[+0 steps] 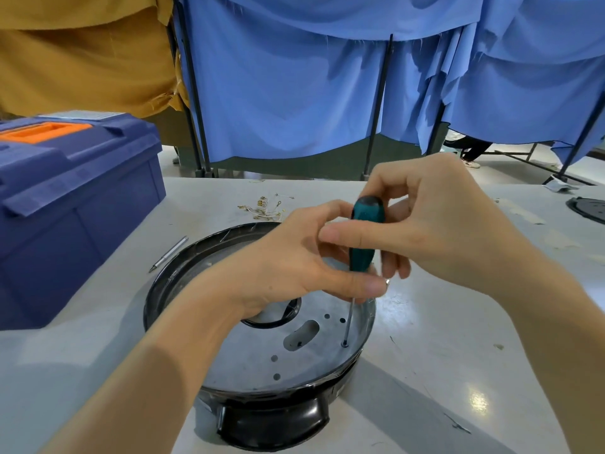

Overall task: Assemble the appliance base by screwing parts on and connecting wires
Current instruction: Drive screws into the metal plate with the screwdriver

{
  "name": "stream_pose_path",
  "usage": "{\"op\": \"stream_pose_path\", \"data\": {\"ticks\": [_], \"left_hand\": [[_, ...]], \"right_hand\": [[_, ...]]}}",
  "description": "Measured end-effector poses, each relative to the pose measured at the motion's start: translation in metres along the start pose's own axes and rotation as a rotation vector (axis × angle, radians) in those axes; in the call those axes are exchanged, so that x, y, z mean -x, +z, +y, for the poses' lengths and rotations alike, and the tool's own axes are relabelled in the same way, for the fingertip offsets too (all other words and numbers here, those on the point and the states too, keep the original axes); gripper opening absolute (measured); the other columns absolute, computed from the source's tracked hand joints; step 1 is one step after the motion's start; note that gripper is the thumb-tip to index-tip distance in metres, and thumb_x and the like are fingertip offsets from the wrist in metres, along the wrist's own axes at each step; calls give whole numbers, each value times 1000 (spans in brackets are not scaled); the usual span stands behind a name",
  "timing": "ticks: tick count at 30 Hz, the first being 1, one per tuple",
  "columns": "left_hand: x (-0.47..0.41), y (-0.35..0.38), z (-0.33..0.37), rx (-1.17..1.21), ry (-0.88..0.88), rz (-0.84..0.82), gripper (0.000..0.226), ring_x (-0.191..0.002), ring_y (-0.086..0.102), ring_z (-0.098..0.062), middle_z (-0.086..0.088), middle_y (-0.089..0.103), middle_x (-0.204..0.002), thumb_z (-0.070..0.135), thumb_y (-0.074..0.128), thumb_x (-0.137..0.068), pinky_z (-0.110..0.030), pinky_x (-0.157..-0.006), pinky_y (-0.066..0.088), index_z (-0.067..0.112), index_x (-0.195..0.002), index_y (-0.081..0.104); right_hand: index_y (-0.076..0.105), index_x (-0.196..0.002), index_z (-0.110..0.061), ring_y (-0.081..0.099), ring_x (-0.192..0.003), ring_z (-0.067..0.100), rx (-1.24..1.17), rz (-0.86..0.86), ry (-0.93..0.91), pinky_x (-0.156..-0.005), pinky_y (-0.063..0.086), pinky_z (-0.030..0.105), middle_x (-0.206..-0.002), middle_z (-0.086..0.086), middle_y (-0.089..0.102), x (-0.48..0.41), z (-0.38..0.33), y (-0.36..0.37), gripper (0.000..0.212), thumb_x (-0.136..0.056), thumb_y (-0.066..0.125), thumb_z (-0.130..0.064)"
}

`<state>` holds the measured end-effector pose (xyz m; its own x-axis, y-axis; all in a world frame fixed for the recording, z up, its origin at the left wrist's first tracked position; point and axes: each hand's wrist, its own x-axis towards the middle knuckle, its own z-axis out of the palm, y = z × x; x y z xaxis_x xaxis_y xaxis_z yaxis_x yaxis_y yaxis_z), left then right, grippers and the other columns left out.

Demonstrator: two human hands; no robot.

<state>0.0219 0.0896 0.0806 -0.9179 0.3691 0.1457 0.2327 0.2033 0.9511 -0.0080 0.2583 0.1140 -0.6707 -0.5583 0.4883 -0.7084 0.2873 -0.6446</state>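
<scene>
On the pale grey table, a blue plastic toolbox with an orange handle stands at the left. A slim silver metal rod and a small heap of brass-tipped wires lie beyond the round black appliance base with a grey metal plate, which sits at the centre. The left hand hides part of the plate's middle opening. Both it and the right hand pinch the teal-handled screwdriver, which stands nearly upright, handle up and leaning slightly right, tip in a hole near the plate's right rim.
</scene>
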Motion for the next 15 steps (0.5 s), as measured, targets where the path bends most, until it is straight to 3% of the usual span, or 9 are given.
{"op": "stream_pose_path", "data": {"ticks": [3,6,8,10,12,15], "left_hand": [[-2,-2,-3,5,-3,5,48,-93,72,-30,-21,71,-99,-14,68,-80,-44,-83,59,5,-122,55],[-1,-5,-5,93,0,-27,51,-96,72,-30,-22,72,-102,-20,58,-84,-46,-84,59,13,-123,56],[-2,-5,-5,63,9,-24,46,-97,71,-31,-20,72,-100,-13,66,-83,-44,-83,59,12,-120,58],[-3,-3,-6,-23,17,1,42,-94,71,-30,-20,71,-98,-5,75,-79,-41,-80,60,7,-116,60],[-4,-4,-7,-68,11,14,43,-92,72,-28,-19,71,-99,-5,77,-77,-40,-83,59,5,-115,60],[-4,-10,-8,-157,-45,8,61,-91,73,-24,-10,74,-99,2,81,-74,-36,-87,57,17,-127,56]], "right_hand": [[66,-76,-13,61,-38,18,62,-26,23,-36,43,18,-65,3,68,-1,0,-3,46,-60,79,-55],[72,-92,-16,67,-46,22,-40,-79,10,-42,50,22,-80,-1,71,1,3,-6,28,-73,80,-35],[72,-87,-15,66,-48,15,-15,-45,-6,-45,49,17,-74,-2,70,0,5,-4,23,-74,79,-32],[69,-80,-18,64,-47,11,43,-7,-6,-44,46,14,-69,-2,68,-3,5,0,31,-69,78,-45],[67,-76,-18,63,-43,14,21,27,8,-42,46,17,-65,-1,68,-3,5,0,36,-64,77,-50],[69,-76,-14,64,-43,18,-7,117,-10,-40,50,25,-62,-1,70,-3,6,-10,37,-64,81,-47]]}}
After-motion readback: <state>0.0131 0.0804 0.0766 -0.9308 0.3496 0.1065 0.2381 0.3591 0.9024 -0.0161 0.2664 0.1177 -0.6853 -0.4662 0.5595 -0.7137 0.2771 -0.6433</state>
